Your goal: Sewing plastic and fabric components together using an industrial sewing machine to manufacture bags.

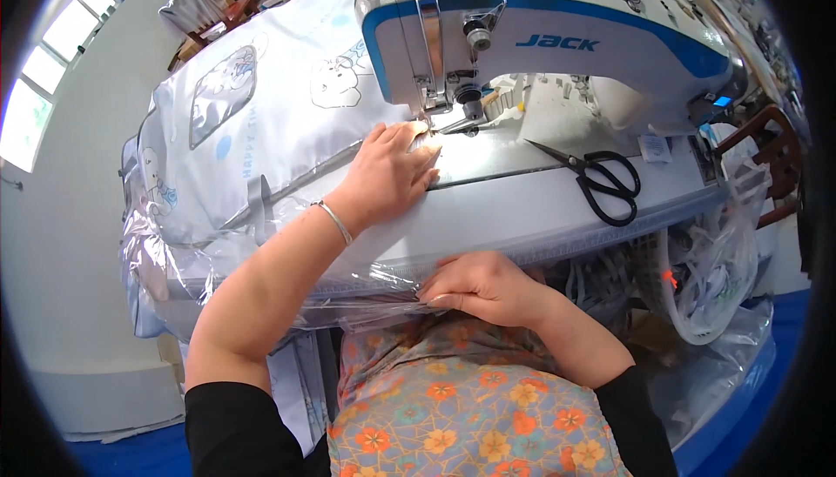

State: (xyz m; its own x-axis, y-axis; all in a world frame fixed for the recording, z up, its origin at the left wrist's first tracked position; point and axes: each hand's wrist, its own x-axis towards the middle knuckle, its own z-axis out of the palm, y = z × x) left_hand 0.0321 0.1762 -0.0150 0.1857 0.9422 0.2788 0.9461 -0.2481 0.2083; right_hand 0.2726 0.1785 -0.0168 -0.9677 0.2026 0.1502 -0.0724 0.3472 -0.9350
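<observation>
At the needle of a white and blue sewing machine (557, 42), my left hand (383, 168) presses down with bent fingers on the edge of a white printed fabric piece (287, 133). Its fingertips are close to the presser foot (429, 126) and hide the fabric edge there. The fabric has cartoon figures, grey trim and a clear window panel (224, 94). My right hand (483, 288) is at the table's front edge, its fingers and thumb closed on clear plastic sheeting (383, 278). Its fingertips are partly hidden.
Black-handled scissors (607, 183) lie on the machine table (514, 207), right of my left hand. A small white packet (655, 149) is near the machine's base. At the right stands a white basket (697, 303) lined with clear plastic, beside a wooden chair (775, 159).
</observation>
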